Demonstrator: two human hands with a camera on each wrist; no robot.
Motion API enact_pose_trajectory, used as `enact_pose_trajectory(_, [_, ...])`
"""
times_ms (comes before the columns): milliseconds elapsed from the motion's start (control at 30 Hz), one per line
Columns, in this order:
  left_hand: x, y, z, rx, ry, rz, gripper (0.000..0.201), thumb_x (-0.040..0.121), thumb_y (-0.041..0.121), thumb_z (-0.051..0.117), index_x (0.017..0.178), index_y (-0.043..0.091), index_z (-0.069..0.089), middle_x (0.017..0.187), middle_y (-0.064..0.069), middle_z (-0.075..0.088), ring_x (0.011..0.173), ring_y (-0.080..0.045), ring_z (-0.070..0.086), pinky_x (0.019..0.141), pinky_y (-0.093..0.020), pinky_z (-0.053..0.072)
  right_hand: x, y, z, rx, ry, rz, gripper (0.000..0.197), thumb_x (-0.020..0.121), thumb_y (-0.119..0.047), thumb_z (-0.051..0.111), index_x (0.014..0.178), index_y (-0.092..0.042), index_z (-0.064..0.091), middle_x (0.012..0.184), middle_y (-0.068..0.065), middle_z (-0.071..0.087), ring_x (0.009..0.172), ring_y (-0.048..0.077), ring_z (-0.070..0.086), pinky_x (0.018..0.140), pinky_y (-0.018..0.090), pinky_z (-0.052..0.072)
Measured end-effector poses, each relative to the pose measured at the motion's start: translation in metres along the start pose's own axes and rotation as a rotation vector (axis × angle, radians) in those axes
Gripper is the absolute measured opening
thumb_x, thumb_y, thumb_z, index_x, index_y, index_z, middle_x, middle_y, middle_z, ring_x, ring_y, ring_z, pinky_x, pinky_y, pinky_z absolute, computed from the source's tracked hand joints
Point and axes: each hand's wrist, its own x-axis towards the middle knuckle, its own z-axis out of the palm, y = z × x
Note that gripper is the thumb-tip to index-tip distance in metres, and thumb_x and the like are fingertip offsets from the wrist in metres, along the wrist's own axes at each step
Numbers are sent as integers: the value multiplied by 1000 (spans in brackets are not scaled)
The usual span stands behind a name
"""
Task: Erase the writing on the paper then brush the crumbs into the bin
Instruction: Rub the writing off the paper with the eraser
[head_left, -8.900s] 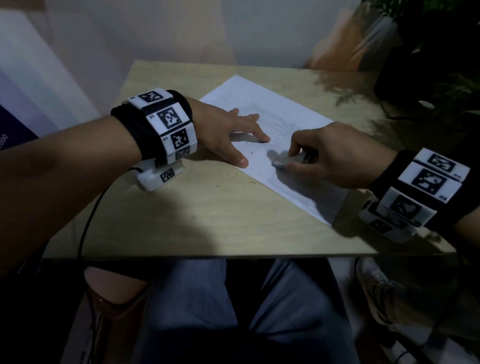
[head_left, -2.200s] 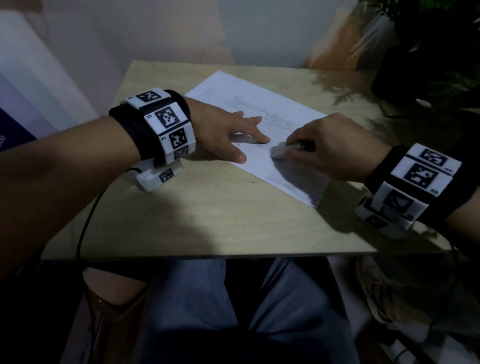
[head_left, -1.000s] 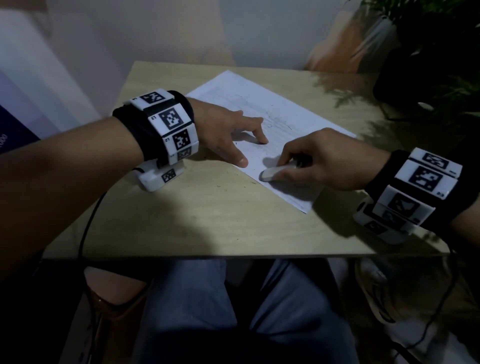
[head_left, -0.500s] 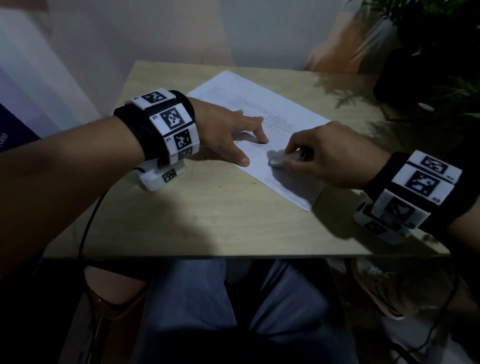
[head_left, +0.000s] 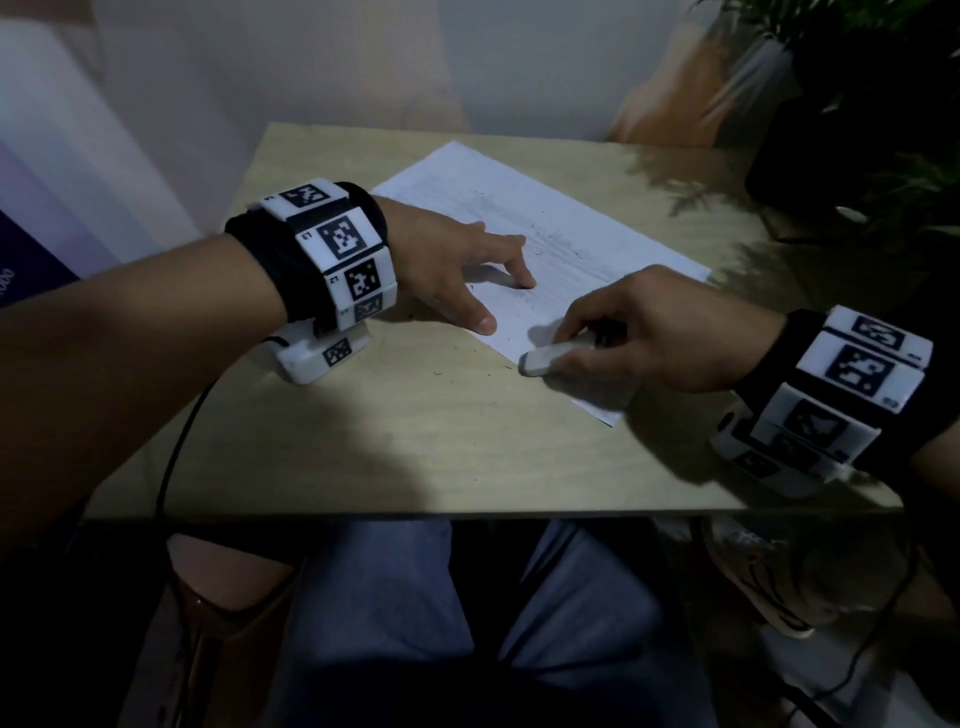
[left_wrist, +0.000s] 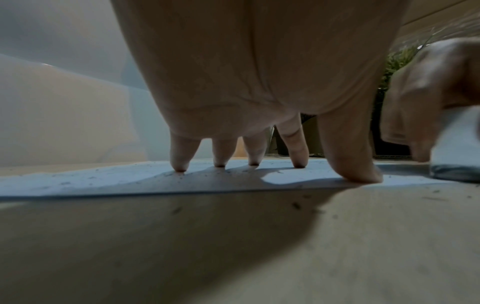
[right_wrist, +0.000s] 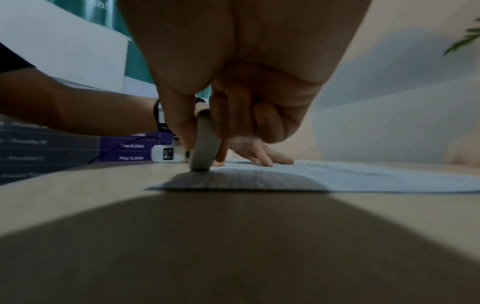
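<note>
From the head view, the paper (head_left: 545, 249) lies slantwise across the upper middle of the table (head_left: 415, 441). The left hand (head_left: 447, 260) sits at the centre of the frame with its fingers spread, tips and thumb planted on the sheet, apparently to keep it from sliding under the rubbing. Right of centre, the right hand (head_left: 660, 332) pinches the eraser (head_left: 543, 358) between thumb and curled fingers, its end pressed down at the paper's near edge. Faint pencil lines show higher on the sheet, so erasing looks unfinished. Dark crumbs (head_left: 441, 371) dot the wood just below the sheet. No bin is in view.

In the left wrist view, four fingertips (left_wrist: 180, 167) and the thumb stand apart on the pale sheet across the middle of the frame, with crumbs scattered around them.

In the right wrist view, the eraser stands on edge at centre, clamped between thumb and fingers, its tip meeting the paper's corner.
</note>
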Motion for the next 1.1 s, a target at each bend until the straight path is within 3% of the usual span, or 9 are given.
enact_pose_trajectory(133, [0, 0, -1, 6, 1, 1, 65, 88, 53, 72, 145, 54, 40, 166, 29, -1, 155, -4, -7, 127, -47, 6, 6, 7, 1, -166, 147, 72, 47, 83, -66, 55, 91, -24, 72, 73, -8, 65, 71, 15, 58, 66, 34, 46])
enact_pose_trajectory(233, [0, 0, 0, 3, -3, 0, 65, 88, 53, 72, 145, 53, 40, 166, 30, -1, 155, -4, -7, 127, -47, 6, 0, 1, 5, -94, 77, -30, 49, 82, -67, 50, 92, -25, 72, 72, -6, 67, 68, 14, 59, 65, 34, 47])
enact_pose_trajectory(300, [0, 0, 0, 2, -3, -1, 65, 88, 52, 72, 145, 53, 40, 166, 30, -1, 155, -4, -7, 127, -46, 5, -2, 0, 2, -20, 3, -16, 41, 82, -61, 58, 96, -26, 74, 72, -9, 66, 68, 6, 58, 66, 30, 46])
enact_pose_trajectory(433, [-1, 2, 0, 11, -3, -2, 65, 89, 52, 71, 146, 52, 39, 166, 28, -1, 155, -5, -7, 127, -45, 6, 3, 11, -4, -116, 134, 95, 49, 79, -67, 55, 96, -25, 73, 73, -11, 64, 71, 15, 57, 69, 36, 49])
enact_pose_trajectory(600, [-3, 4, 0, 27, 16, -7, 64, 89, 54, 70, 145, 51, 40, 167, 26, 1, 156, -6, -6, 126, -45, 8, 1, 8, -1, 10, 171, 62, 28, 83, -43, 59, 105, -27, 67, 74, -7, 63, 68, 4, 55, 67, 33, 44])
enact_pose_trajectory(700, [-3, 4, 0, 25, 30, -12, 62, 89, 52, 71, 144, 50, 41, 168, 23, 6, 156, -6, -4, 126, -44, 9, 0, 8, 0, 22, 152, 55, 18, 88, -35, 64, 105, -29, 62, 80, -5, 68, 69, 7, 57, 68, 34, 46])
enact_pose_trajectory(800, [-4, 4, -1, 4, 10, -1, 63, 90, 49, 71, 144, 55, 39, 169, 21, 4, 156, -7, -5, 126, -45, 7, 0, 11, 0, 73, 99, 23, 20, 87, -44, 66, 102, -31, 64, 83, -9, 67, 73, 8, 59, 67, 30, 46])
enact_pose_trajectory(967, [-2, 3, 1, 21, -14, -8, 65, 90, 56, 67, 146, 62, 33, 168, 23, -5, 156, -9, -8, 127, -51, 6, -2, 10, -1, 102, 75, -7, 19, 84, -44, 71, 96, -30, 70, 87, -11, 68, 78, 5, 60, 70, 20, 44])
enact_pose_trajectory(1100, [-3, 6, 2, 33, -3, -19, 71, 85, 59, 71, 146, 59, 34, 168, 24, -4, 156, -8, -9, 127, -48, 7, -2, 6, -1, 64, 130, -59, 43, 78, -62, 61, 93, -23, 72, 87, -9, 66, 74, 6, 61, 69, 17, 44])
